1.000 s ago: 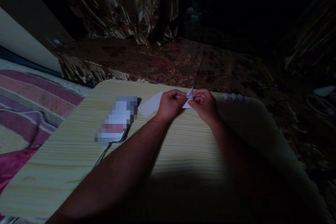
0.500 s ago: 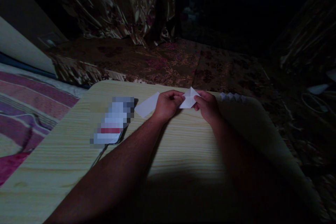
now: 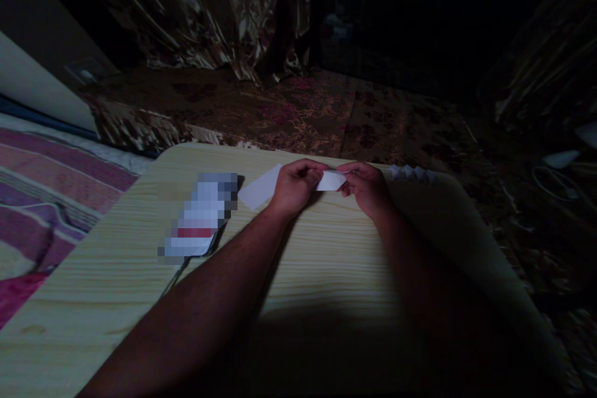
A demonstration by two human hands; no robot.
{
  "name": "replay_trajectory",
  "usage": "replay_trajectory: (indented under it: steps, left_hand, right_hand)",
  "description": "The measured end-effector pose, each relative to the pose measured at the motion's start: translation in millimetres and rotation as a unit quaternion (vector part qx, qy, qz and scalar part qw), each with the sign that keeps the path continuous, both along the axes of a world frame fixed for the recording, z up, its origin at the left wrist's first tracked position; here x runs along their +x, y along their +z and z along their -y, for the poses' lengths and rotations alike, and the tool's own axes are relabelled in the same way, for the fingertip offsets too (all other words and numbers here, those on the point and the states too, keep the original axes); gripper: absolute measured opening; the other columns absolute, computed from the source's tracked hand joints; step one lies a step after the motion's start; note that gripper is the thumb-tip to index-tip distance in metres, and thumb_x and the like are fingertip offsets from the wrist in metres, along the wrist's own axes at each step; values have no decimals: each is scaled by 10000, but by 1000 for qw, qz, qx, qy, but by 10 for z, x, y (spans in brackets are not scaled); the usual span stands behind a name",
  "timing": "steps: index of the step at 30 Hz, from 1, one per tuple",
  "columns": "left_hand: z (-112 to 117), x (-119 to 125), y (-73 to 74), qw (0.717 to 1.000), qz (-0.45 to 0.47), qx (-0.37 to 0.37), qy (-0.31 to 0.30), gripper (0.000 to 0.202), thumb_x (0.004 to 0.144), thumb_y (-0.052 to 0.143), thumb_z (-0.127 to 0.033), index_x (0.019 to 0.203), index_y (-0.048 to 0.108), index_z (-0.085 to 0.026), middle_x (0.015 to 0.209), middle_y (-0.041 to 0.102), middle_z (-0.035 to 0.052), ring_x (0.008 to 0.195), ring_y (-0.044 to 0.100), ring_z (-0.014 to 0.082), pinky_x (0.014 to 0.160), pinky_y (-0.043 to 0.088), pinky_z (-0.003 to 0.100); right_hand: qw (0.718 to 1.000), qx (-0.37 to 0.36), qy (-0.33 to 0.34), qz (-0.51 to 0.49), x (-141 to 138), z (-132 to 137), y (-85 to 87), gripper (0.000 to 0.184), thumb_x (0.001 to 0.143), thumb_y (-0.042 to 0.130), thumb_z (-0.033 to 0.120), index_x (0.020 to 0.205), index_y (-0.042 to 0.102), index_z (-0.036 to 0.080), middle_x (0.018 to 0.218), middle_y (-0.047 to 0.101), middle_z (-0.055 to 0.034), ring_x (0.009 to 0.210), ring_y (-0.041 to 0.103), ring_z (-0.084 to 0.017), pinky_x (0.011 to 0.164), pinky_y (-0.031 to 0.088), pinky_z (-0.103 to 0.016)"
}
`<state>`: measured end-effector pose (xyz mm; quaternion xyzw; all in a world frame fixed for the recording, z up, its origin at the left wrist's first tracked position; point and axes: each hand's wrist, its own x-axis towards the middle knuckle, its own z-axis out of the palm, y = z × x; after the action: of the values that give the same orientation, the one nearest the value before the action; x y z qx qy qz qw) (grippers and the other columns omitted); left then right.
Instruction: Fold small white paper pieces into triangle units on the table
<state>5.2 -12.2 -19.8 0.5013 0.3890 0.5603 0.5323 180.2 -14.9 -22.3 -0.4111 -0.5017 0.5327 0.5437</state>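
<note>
A bare left hand (image 3: 295, 186) and bare right hand (image 3: 369, 189) grip a small, creased white paper piece (image 3: 330, 181) near the twelve o'clock edge of a pale, wood-grained table (image 3: 321, 255). Left fingers pinch its nine o'clock end, right fingers its three o'clock end, a two-sided hold that probably keeps the paper level and its creases controlled. Nine o'clock from it, a flat white rectangular paper sheet (image 3: 259, 188) lies partly hidden by the left hand, seemingly within easy reach. At three o'clock, small, pointed white paper shapes (image 3: 408, 171) line the edge, likely placed clear of the hands. Between eight and nine, a pale, pixelated oblong device (image 3: 200, 214) lies apart, perhaps angled for viewing.
</note>
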Motion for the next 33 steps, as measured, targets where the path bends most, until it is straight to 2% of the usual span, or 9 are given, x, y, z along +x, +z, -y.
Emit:
replay_trajectory:
  steps: [6, 12, 16, 21, 27, 33]
  left_hand:
    - [19, -7, 38, 999, -29, -20, 14, 158, 686, 693, -253, 801, 720, -149, 665, 664, 17, 563, 538, 110, 532, 392, 219]
    - [61, 25, 83, 999, -52, -3, -13, 183, 658, 748, -293, 729, 658, -150, 646, 643, 16, 526, 518, 101, 496, 377, 217]
    - [52, 23, 59, 999, -44, -2, -17, 213, 635, 759, -252, 770, 620, -163, 625, 601, -18, 493, 483, 82, 464, 351, 203]
    - [31, 11, 26, 999, -38, -4, -20, 248, 634, 751, -233, 837, 630, -159, 664, 607, -16, 523, 505, 85, 496, 387, 208]
    - [45, 10, 45, 997, -69, -10, -13, 263, 639, 749, -265, 857, 661, -147, 682, 627, 1, 531, 515, 91, 498, 387, 209]
    - [52, 15, 74, 988, -149, -11, -24, 252, 685, 714, -344, 827, 687, -137, 701, 653, 23, 567, 537, 113, 527, 401, 222]
  right_hand:
    - [1000, -23, -5, 9, -6, 17, 26, 133, 659, 562, 183, 752, 656, 169, 612, 660, -12, 547, 624, -143, 500, 491, -256]
    - [998, -3, -26, 58, -33, 38, 25, 133, 699, 641, 310, 697, 620, 179, 610, 623, 12, 488, 569, -114, 454, 466, -238]
    - [995, 35, -37, 87, -63, 64, 28, 197, 677, 706, 306, 786, 586, 193, 609, 626, 40, 453, 540, -88, 432, 424, -202]
    - [996, 39, -35, 69, -79, 58, 18, 344, 669, 698, 242, 984, 566, 211, 651, 648, 50, 499, 551, -93, 447, 446, -197]
    - [995, 34, -40, 83, -82, 42, 3, 366, 669, 681, 239, 1014, 565, 197, 683, 654, 36, 537, 560, -96, 472, 454, -203]
    - [995, 29, -41, 89, -101, 45, 7, 375, 661, 677, 224, 1018, 567, 194, 698, 663, 26, 554, 571, -104, 489, 454, -212]
